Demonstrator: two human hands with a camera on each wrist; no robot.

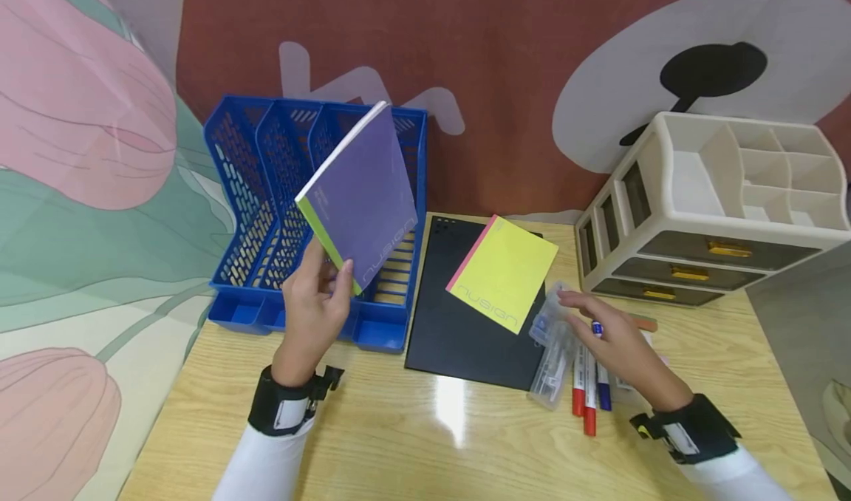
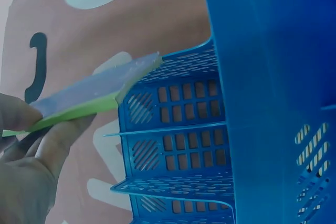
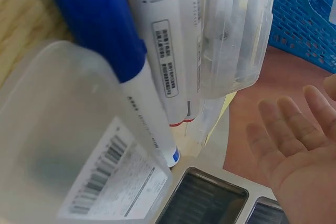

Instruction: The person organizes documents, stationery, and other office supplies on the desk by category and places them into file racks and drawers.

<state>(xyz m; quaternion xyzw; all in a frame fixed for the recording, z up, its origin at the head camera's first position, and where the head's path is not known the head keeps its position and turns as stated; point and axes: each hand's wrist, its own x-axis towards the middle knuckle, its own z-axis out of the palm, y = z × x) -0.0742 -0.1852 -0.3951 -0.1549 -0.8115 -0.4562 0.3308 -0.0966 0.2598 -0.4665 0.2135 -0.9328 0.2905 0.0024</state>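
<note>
My left hand (image 1: 315, 312) pinches a purple notebook (image 1: 364, 198) with a lime-green spine by its lower corner. The notebook is held up, tilted, in front of the blue file organizer (image 1: 415, 264). In the left wrist view, thumb and fingers press the notebook (image 2: 100, 87) from both sides, beside the organizer's compartments. My right hand (image 1: 614, 338) hovers over clear plastic cases (image 1: 553, 368) and several markers (image 1: 589, 397). Its fingers (image 3: 294, 129) are relaxed and hold nothing in the right wrist view. A yellow notebook (image 1: 505, 272) with a pink spine lies near it on a black board (image 1: 465, 346).
A cream drawer unit (image 1: 671, 220) with dark drawers and open compartments on top stands at the back right. A translucent container with a barcode label (image 3: 110, 177) lies by the markers. The wooden table (image 1: 499, 442) meets a patterned backdrop behind and at left.
</note>
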